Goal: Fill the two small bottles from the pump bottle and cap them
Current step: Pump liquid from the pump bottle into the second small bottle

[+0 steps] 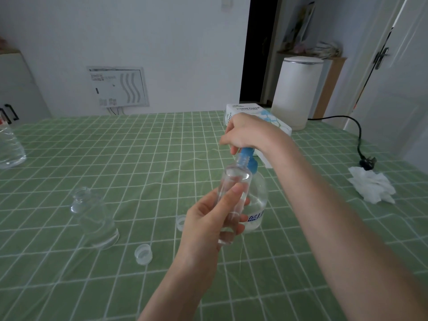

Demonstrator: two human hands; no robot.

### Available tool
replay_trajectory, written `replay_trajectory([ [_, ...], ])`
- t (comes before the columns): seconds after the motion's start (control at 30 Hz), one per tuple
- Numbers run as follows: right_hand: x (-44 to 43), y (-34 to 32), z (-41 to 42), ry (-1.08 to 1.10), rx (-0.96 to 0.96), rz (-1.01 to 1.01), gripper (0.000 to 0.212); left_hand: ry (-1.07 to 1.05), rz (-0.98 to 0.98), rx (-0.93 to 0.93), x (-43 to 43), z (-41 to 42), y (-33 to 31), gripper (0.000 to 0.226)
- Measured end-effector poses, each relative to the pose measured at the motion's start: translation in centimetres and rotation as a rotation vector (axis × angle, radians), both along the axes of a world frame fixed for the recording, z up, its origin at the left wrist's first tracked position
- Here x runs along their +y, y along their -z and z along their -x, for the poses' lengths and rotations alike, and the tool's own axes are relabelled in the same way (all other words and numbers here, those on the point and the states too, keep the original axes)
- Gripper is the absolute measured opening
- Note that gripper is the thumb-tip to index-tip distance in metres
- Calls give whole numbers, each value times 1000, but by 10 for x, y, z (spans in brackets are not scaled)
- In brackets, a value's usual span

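My left hand point(208, 225) grips a small clear bottle point(235, 184), tilted with its open mouth up under the blue pump head point(246, 156). My right hand point(245, 135) sits on top of that pump head with its fingers curled over it. The clear pump bottle point(257, 200) stands on the table behind the small bottle, partly hidden by it. A second small clear bottle point(92, 214) stands uncapped to the left. Two translucent caps lie on the cloth: one point(143, 253) in front and another point(181, 222) partly hidden behind my left hand.
A green checked cloth point(139, 158) covers the table. A tissue box point(245, 112) and a white kettle point(296, 91) stand at the back right, with a black cord and plug point(367, 162). A crumpled tissue point(372, 186) lies at the right. A large clear bottle point(9, 147) stands at the far left.
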State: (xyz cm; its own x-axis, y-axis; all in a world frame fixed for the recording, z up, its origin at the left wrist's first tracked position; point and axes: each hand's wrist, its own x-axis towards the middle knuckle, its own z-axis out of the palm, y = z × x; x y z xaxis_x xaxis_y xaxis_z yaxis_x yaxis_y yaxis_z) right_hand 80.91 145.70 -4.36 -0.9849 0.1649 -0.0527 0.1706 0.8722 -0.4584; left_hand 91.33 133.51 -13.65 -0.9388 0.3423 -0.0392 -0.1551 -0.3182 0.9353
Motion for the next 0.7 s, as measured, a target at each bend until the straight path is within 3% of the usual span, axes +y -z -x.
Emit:
replay_trajectory([
  [0.4,-1,10,-3,-18,-89,53,35,13,-3,-24,0,1,1,40],
  [0.7,-1,4,-2,-26,-47,21,30,8,-1,-12,0,1,2,34],
])
